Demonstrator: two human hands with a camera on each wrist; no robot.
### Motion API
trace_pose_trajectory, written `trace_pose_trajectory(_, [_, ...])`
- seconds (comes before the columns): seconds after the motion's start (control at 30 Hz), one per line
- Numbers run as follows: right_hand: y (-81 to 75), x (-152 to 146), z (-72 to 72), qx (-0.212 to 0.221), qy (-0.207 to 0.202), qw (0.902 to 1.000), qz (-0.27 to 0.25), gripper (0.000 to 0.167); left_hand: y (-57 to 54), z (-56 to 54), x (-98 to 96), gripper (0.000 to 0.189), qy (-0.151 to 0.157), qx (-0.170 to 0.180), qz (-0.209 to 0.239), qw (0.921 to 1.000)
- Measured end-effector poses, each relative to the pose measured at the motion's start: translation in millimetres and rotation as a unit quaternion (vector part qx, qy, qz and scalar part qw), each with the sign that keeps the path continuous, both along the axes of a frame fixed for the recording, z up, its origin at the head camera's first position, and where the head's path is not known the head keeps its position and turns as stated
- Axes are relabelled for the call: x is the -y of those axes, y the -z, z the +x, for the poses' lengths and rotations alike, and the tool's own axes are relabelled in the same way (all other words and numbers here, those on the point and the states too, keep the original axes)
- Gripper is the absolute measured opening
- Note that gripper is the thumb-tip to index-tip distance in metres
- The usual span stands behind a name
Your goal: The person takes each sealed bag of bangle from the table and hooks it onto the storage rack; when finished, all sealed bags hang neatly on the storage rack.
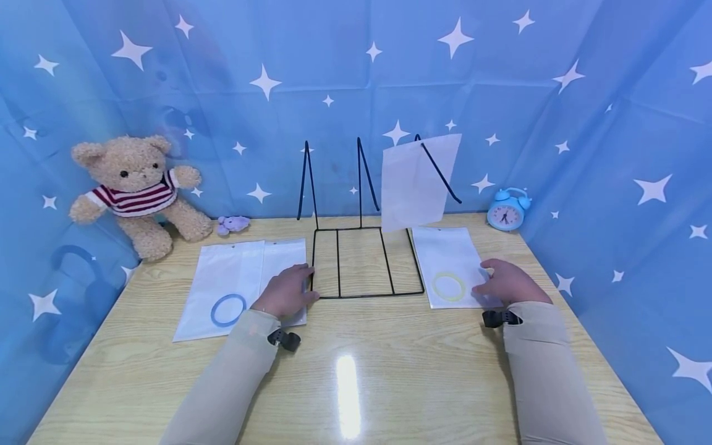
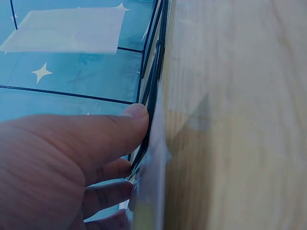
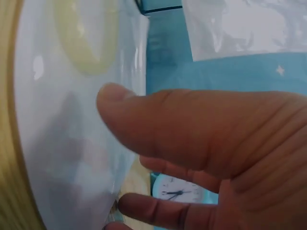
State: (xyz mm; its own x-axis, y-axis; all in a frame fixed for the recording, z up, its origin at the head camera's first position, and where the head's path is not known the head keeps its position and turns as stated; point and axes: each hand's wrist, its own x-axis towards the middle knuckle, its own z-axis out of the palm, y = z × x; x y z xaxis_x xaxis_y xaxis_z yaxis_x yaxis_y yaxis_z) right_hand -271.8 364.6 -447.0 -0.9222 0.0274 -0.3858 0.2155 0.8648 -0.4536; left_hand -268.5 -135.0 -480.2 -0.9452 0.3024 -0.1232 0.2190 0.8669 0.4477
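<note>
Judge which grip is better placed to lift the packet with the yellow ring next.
Probably the right: the right grip is at the right edge of the yellow-ringed packet, while the left grip is by the near left corner of the wire rack, which lies between.

The table (image 1: 411, 371) bears bags (image 1: 228, 272), rack (image 1: 339, 262), teddy (image 1: 146, 203) and clock (image 1: 505, 215).
</note>
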Motion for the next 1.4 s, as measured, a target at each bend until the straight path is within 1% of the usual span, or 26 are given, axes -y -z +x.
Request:
trace_pose_trajectory(0.13, [5.6, 0, -1.7, -0.008, -0.012, 0.9993, 0.033, 0.093, 0.1, -0.4, 0.5, 0.07, 0.002, -0.002, -0.003, 1.0])
trace_pose_trajectory(0.23, [7.7, 0, -2.6, -0.012, -0.017, 0.999, 0.039, 0.095, 0.0, -0.6, 0.6, 0.07, 0.002, -0.002, -0.002, 1.0])
trace_pose_trajectory(0.33, [7.6, 1, -3.1, -0.003, -0.006, 0.9997, 0.022, 0.098, -0.9, -0.4, 0.4, 0.07, -0.002, 0.001, 0.002, 1.0])
trace_pose_trajectory(0.47, [6.1, 3, -3.6, 0.012, 0.012, 0.9998, -0.006, 0.098, -2.0, 0.0, -0.1, 0.07, -0.005, 0.004, 0.003, 1.0])
trace_pose_trajectory(0.67, [5.6, 4, -4.2, 0.028, 0.008, 0.9989, -0.037, 0.085, -2.1, 0.2, 0.0, 0.07, -0.006, 0.007, 0.003, 1.0])
trace_pose_trajectory(0.8, [5.3, 4, -5.2, 0.03, 0.004, 0.9983, -0.051, 0.077, -1.7, 0.3, 0.1, 0.07, -0.005, 0.004, 0.003, 1.0])
trace_pose_trajectory(0.9, [4.1, 4, -6.2, 0.016, -0.008, 0.9988, -0.045, 0.071, -1.2, 0.2, 0.3, 0.071, -0.004, 0.002, 0.003, 1.0])
trace_pose_trajectory(1.03, [-0.2, 4, -6.1, -0.019, -0.028, 0.9988, -0.035, 0.062, -1.1, 0.3, -0.2, 0.07, -0.006, 0.002, 0.005, 1.0])
trace_pose_trajectory(1.17, [-5.9, 6, -3.8, -0.044, -0.018, 0.9982, -0.037, 0.056, -0.4, 0.0, -0.4, 0.07, -0.007, 0.004, 0.003, 1.0])
trace_pose_trajectory(1.23, [-7.3, 6, -3.0, -0.056, -0.003, 0.9972, -0.049, 0.056, 0.1, -0.2, -0.2, 0.07, -0.005, 0.005, 0.002, 1.0])
trace_pose_trajectory(1.4, [-7.0, 5, -2.9, -0.104, 0.012, 0.9925, -0.063, 0.058, 1.9, -1.0, 0.2, 0.07, -0.004, 0.005, -0.001, 1.0])
